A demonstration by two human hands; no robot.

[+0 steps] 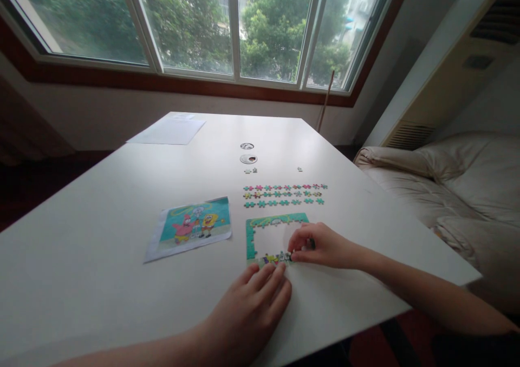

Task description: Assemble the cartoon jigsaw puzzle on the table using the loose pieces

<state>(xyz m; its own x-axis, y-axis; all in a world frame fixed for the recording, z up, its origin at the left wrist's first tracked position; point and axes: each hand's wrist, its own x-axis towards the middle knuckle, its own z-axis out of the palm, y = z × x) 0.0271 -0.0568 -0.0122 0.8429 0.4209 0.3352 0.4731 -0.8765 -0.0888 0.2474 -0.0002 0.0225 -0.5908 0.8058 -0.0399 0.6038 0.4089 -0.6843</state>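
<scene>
A partly assembled jigsaw puzzle (249,242) lies on the white table, its teal top and left borders joined and a strip of coloured pieces along the bottom. My left hand (255,304) rests flat, fingertips touching the puzzle's lower edge. At the lower right of the puzzle, my right hand (319,245) pinches a small puzzle piece (290,255), mostly covered by thumb and fingers. The hand also hides the puzzle's right side. Left of the puzzle is a printed cartoon picture (195,223) on creased paper. Rows of loose puzzle pieces (284,194) lie just beyond the puzzle.
Farther back are a few greyish pieces (251,171), a lone piece (299,169) and two round discs (248,159). White paper sheets (170,130) lie at the far left of the table (101,237). A beige sofa (439,177) stands right of the table.
</scene>
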